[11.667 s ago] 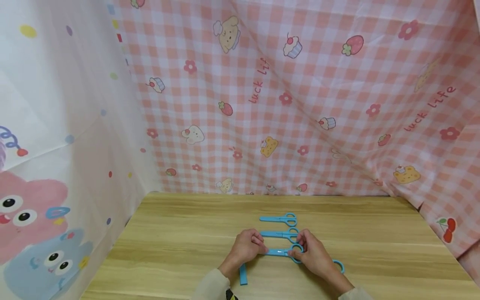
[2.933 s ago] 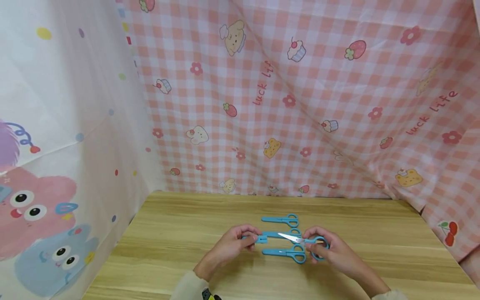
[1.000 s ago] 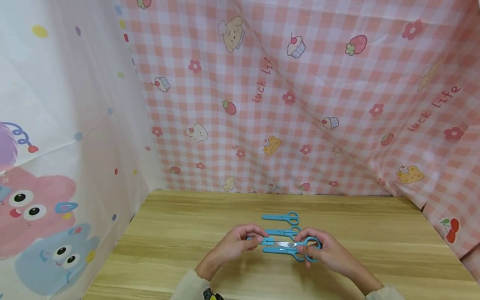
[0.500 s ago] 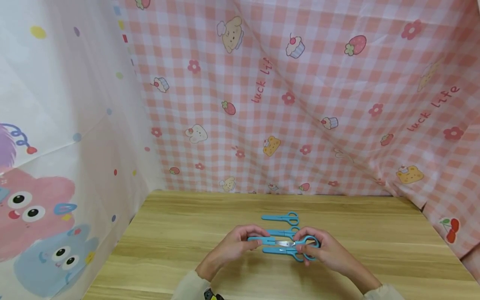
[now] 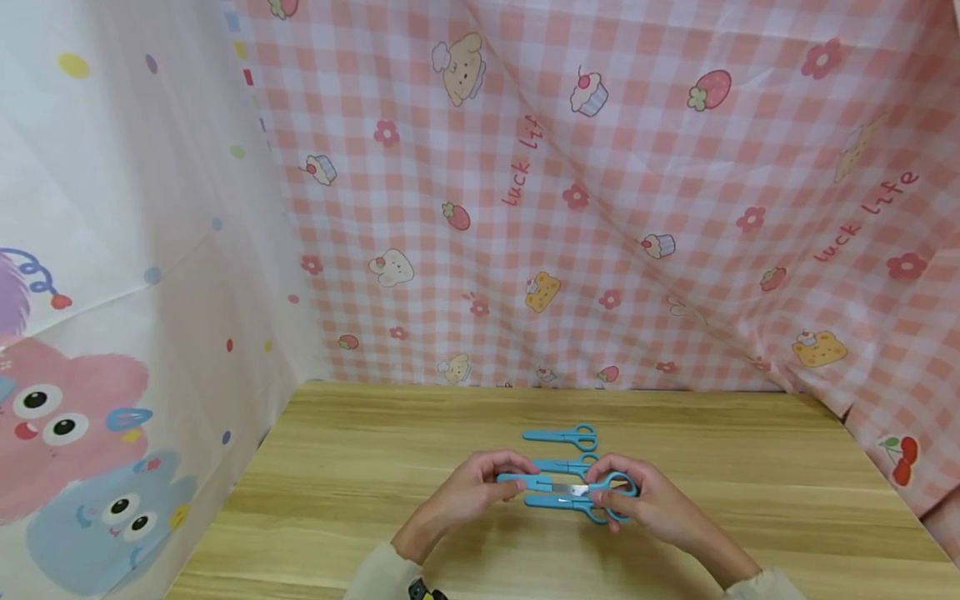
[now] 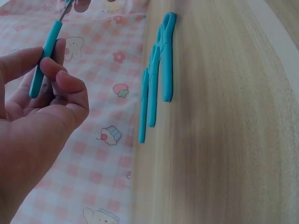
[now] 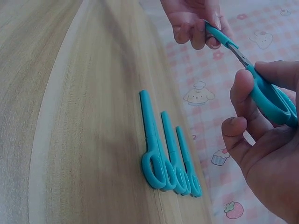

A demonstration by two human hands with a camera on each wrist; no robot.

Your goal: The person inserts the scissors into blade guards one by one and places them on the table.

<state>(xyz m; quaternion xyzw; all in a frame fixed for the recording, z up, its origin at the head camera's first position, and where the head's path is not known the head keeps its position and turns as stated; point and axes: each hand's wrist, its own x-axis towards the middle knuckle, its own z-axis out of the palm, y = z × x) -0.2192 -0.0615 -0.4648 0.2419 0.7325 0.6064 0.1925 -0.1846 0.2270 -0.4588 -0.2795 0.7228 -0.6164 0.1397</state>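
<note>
My left hand [image 5: 468,487] pinches a light blue blade cover [image 5: 534,482] between thumb and fingers, raised above the table. My right hand [image 5: 652,504] holds a pair of blue-handled scissors [image 7: 268,98] by the finger loops. The blade tips are inside the cover's mouth, while a short stretch of bare metal shows between cover and handles. Behind and beneath the hands, three covered scissors lie in a row, points to the left: a far pair [image 5: 551,436], a middle pair [image 5: 553,466] partly hidden by the hands, and a near pair [image 5: 549,501].
The wooden table [image 5: 360,450] ends at a pink checked cloth [image 5: 420,192] hanging behind it. A white printed cloth [image 5: 187,333] hangs along the left side.
Earliest, both hands were on the near scissors, with a loose cover and another pair lying nearby. Later those were lifted apart, blades bare; since then the blades have entered the cover.
</note>
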